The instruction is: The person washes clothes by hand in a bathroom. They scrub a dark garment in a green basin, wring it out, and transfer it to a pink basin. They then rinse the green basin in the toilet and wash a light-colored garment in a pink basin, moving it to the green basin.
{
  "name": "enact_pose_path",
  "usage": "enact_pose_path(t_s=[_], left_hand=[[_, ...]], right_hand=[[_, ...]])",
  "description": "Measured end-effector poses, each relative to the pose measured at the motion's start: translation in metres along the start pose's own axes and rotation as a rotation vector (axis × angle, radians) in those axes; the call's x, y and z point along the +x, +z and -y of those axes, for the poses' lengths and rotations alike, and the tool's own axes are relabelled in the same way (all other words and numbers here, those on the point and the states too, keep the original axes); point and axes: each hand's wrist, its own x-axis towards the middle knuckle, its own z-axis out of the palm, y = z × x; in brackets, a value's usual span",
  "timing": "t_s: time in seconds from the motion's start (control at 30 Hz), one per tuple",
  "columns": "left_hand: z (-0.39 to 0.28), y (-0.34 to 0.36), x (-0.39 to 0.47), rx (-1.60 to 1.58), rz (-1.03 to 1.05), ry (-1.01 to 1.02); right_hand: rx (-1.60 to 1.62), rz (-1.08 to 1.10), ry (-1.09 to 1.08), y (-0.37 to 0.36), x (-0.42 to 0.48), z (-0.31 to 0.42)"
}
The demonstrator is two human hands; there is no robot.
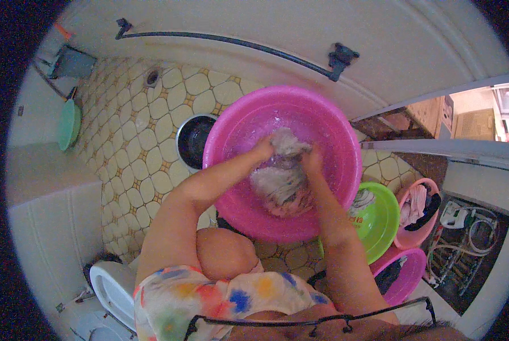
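Observation:
Before me is a large pink plastic basin [282,100] with water in it. A pale wet cloth [287,141] is bunched up between my hands, over the middle of the basin. My left hand [264,148] grips its left side, and my right hand [312,158] holds its right side; the fingers of both are partly hidden. Just below the hands, a larger heap of light wet fabric [280,189] lies in the basin. Whether it is one piece with the held cloth, I cannot tell.
A dark pot [194,143] touches the basin's left side. To the right are a green basin [376,230], a salmon basin [412,241] with clothes and a magenta basin [414,277]. A toilet [109,285] is at lower left; a towel bar [233,40] runs along the wall.

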Motion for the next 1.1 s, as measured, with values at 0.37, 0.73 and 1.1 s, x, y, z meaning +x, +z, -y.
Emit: enact_pose_path(t_s=[0.37,0.73,1.1], left_hand=[[-0.059,0.013,-0.003,-1.032,0.207,-0.26],[-0.031,0.025,-0.003,-0.981,0.027,-0.202],[-0.027,-0.016,0.014,-0.404,-0.34,-0.087]], right_hand=[[0.245,-0.031,-0.064,0.027,-0.05,0.078],[-0.252,0.073,-0.111,-0.004,-0.026,0.108],[-0.186,0.091,-0.085,-0.008,0.011,0.014]])
